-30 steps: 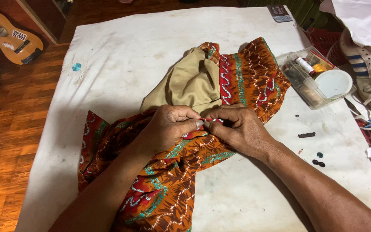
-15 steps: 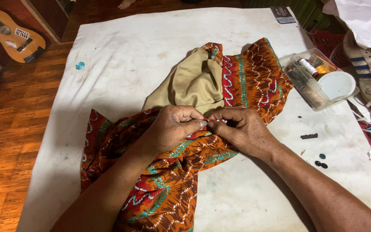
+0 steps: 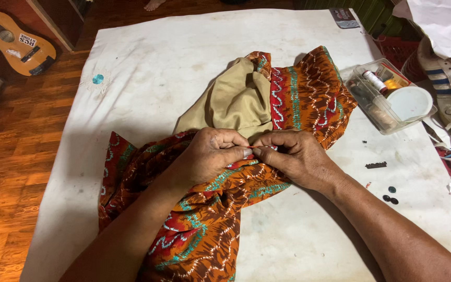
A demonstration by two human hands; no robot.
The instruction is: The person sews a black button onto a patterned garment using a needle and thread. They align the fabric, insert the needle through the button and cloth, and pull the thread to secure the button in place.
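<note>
Right now one patterned orange, red and brown cloth garment with a plain tan lining (image 3: 288,99) lies bunched across the middle of the white cloth-covered worktop (image 3: 157,57), trailing down to its near edge. Both my hands meet on it near the worktop's centre: my left hand (image 3: 207,156) is curled knuckles-up, thumb and forefinger pressed together on a fold of the printed fabric, and my right hand (image 3: 296,156) faces it, fingertips likewise pinching the same fold, so the two pinches touch. Both forearms come in from the near edge, the left one lying over the garment. By the right edge stands one clear rectangular plastic box (image 3: 379,112) holding a spool of white thread with a red end, with one round white lid (image 3: 411,103) resting on top of it. Three small dark buttons (image 3: 390,196) lie close together nearer the right edge, and one short dark strip (image 3: 376,165) sits just above them. At the far right corner lies one small dark rectangular card (image 3: 343,16). One small turquoise dot (image 3: 97,79) marks the left side.
</note>
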